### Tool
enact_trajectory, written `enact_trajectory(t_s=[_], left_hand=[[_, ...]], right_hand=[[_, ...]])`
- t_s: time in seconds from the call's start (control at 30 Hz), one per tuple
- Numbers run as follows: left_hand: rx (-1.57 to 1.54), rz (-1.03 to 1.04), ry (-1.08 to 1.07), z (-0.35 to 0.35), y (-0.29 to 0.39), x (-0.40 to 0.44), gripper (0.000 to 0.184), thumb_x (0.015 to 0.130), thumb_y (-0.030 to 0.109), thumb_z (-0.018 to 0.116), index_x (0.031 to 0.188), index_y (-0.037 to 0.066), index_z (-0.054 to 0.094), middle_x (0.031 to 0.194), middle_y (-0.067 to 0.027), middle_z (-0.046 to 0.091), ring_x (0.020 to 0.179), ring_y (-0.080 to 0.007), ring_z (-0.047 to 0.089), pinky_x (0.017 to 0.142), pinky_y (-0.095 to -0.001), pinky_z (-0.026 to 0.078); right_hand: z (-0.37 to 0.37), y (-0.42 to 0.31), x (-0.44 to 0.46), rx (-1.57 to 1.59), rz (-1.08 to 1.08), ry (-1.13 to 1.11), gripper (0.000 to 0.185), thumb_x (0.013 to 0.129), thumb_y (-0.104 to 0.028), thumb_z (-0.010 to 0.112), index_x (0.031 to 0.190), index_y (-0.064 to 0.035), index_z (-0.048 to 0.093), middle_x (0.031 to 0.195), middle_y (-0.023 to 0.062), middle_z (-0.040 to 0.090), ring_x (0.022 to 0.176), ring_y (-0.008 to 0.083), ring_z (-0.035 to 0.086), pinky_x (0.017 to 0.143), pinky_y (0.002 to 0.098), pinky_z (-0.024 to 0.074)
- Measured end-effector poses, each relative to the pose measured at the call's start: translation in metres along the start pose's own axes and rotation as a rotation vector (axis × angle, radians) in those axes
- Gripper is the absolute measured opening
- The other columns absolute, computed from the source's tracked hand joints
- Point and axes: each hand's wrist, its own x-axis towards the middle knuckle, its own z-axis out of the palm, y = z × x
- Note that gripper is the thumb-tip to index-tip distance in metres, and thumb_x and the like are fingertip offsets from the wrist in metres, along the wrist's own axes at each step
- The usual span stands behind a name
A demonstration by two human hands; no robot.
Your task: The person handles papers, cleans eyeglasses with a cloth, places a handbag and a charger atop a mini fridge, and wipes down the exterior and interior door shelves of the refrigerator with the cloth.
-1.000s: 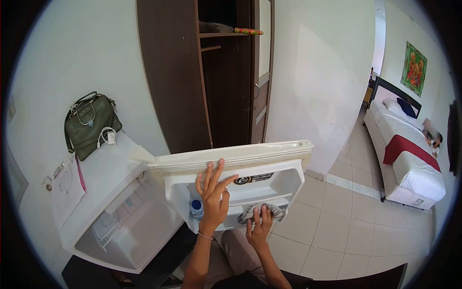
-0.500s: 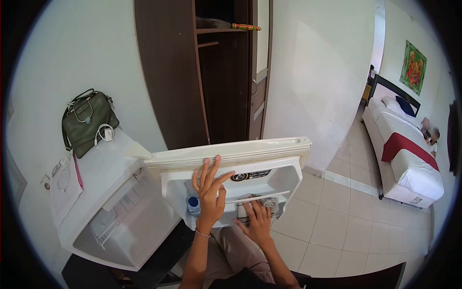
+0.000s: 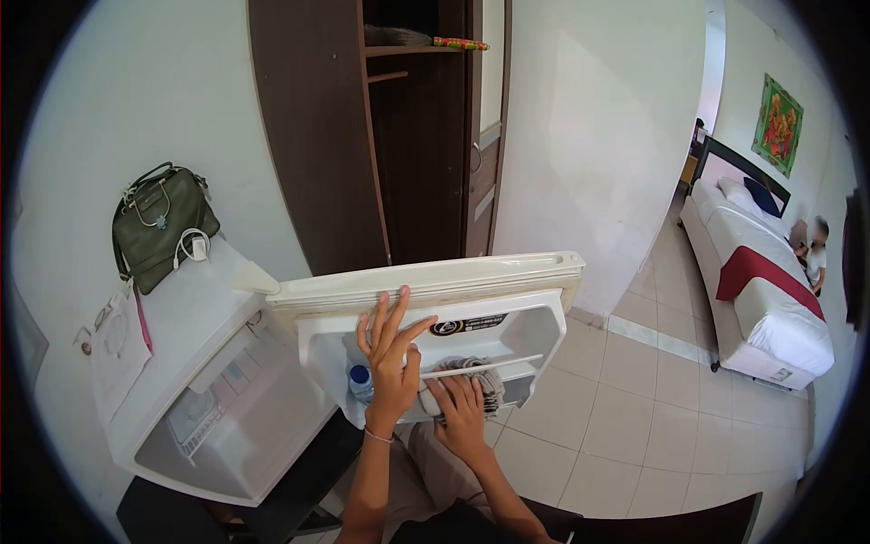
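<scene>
The small fridge's white door (image 3: 426, 276) stands swung out in front of me. My left hand (image 3: 390, 358) is open, fingers spread and their tips at the door's inner edge and liner. Beside it, a bottle with a blue cap (image 3: 361, 379) stands in the door shelf. My right hand (image 3: 459, 412) is closed over a bunched grey striped cloth (image 3: 492, 385), low in the door compartment behind the white shelf bar (image 3: 517, 364). Part of the cloth is hidden by my fingers. Inside the fridge body (image 3: 245, 435) a wire rack (image 3: 195, 435) shows.
On the fridge top sit a green handbag (image 3: 163, 227), a white cable with a plug (image 3: 195, 245) and papers (image 3: 122, 349). A dark wardrobe (image 3: 313, 136) rises behind the door. To the right are a bed (image 3: 752, 263) and a person (image 3: 816, 254) beside it.
My right hand has slid left along the door shelf, and the cloth has shifted left with it. My left hand stays at the door edge. The person by the bed is more upright.
</scene>
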Motion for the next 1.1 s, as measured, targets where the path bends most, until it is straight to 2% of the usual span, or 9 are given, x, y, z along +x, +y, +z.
enact_trajectory(t_s=[0.1, 0.33, 0.47, 0.57, 0.67, 0.87, 1.0, 1.03, 1.1], left_hand=[[0.003, -0.010, -0.016, -0.002, 0.002, 0.000, 0.046, 0.086, 0.000, 0.049, 0.121, 0.017, 0.073, 0.156, -0.0086, 0.046, 0.151, -0.0286, 0.027, 0.122, -0.0500, 0.005], [-0.014, -0.008, -0.005, 0.000, 0.001, 0.000, 0.047, 0.086, -0.001, 0.049, 0.121, 0.018, 0.073, 0.155, -0.0085, 0.046, 0.151, -0.0287, 0.028, 0.122, -0.0499, 0.005], [-0.033, -0.018, 0.007, 0.000, 0.002, 0.001, 0.048, 0.086, -0.001, 0.049, 0.121, 0.018, 0.074, 0.155, -0.0083, 0.047, 0.151, -0.0283, 0.028, 0.122, -0.0499, 0.005], [-0.039, -0.019, 0.006, -0.002, 0.003, 0.000, 0.048, 0.085, -0.002, 0.049, 0.121, 0.018, 0.074, 0.155, -0.0084, 0.047, 0.151, -0.0281, 0.028, 0.122, -0.0499, 0.004], [-0.039, -0.014, -0.001, -0.003, 0.002, 0.000, 0.048, 0.085, -0.002, 0.049, 0.121, 0.018, 0.074, 0.155, -0.0085, 0.047, 0.151, -0.0280, 0.029, 0.122, -0.0502, 0.004], [-0.045, -0.018, -0.003, -0.003, 0.001, -0.002, 0.048, 0.086, -0.002, 0.048, 0.121, 0.019, 0.074, 0.155, -0.0073, 0.047, 0.151, -0.0279, 0.028, 0.122, -0.0508, 0.005], [-0.054, -0.028, -0.001, -0.003, 0.003, -0.001, 0.046, 0.087, 0.000, 0.048, 0.120, 0.019, 0.074, 0.155, -0.0067, 0.047, 0.151, -0.0280, 0.028, 0.122, -0.0509, 0.004], [-0.055, -0.027, -0.003, -0.003, 0.003, 0.000, 0.046, 0.087, 0.000, 0.048, 0.120, 0.019, 0.074, 0.155, -0.0067, 0.047, 0.151, -0.0280, 0.028, 0.122, -0.0509, 0.004], [-0.052, -0.025, 0.004, -0.003, 0.003, -0.001, 0.045, 0.087, 0.001, 0.048, 0.119, 0.019, 0.075, 0.155, -0.0071, 0.048, 0.151, -0.0281, 0.029, 0.122, -0.0511, 0.005]], right_hand=[[-0.005, 0.005, -0.009, 0.056, -0.087, -0.038, 0.078, 0.065, 0.000, 0.064, 0.141, -0.0137, 0.055, 0.141, 0.0079, 0.053, 0.136, 0.0298, 0.044, 0.117, 0.0530, 0.0260], [-0.016, 0.022, 0.013, -0.080, 0.156, 0.191, 0.073, 0.065, 0.001, 0.063, 0.137, -0.0134, 0.059, 0.140, 0.0081, 0.054, 0.137, 0.0312, 0.043, 0.119, 0.0556, 0.0187], [-0.009, 0.001, 0.019, -0.103, 0.167, 0.099, 0.078, 0.063, 0.001, 0.061, 0.140, -0.0133, 0.055, 0.139, 0.0097, 0.053, 0.139, 0.0313, 0.040, 0.120, 0.0562, 0.0171], [0.000, -0.012, 0.001, 0.077, -0.002, -0.047, 0.083, 0.062, -0.001, 0.064, 0.143, -0.0138, 0.053, 0.141, 0.0081, 0.053, 0.138, 0.0312, 0.042, 0.119, 0.0560, 0.0210], [-0.008, -0.009, -0.007, 0.095, -0.086, -0.072, 0.081, 0.062, 0.000, 0.063, 0.142, -0.0142, 0.055, 0.139, 0.0065, 0.054, 0.137, 0.0307, 0.043, 0.118, 0.0543, 0.0229], [-0.021, 0.008, 0.010, -0.033, 0.065, 0.079, 0.077, 0.062, 0.002, 0.062, 0.138, -0.0147, 0.059, 0.137, 0.0055, 0.057, 0.136, 0.0302, 0.044, 0.118, 0.0525, 0.0219], [-0.019, -0.015, 0.030, -0.075, 0.081, -0.068, 0.080, 0.065, 0.000, 0.064, 0.144, -0.0122, 0.051, 0.142, 0.0100, 0.051, 0.139, 0.0318, 0.040, 0.119, 0.0536, 0.0198], [-0.020, -0.023, 0.035, -0.069, 0.059, -0.117, 0.082, 0.067, -0.001, 0.064, 0.147, -0.0081, 0.045, 0.145, 0.0134, 0.047, 0.141, 0.0332, 0.038, 0.120, 0.0550, 0.0184], [-0.009, -0.031, 0.036, -0.062, 0.042, -0.125, 0.082, 0.068, -0.002, 0.065, 0.147, -0.0060, 0.044, 0.145, 0.0141, 0.047, 0.141, 0.0336, 0.038, 0.120, 0.0557, 0.0179]])
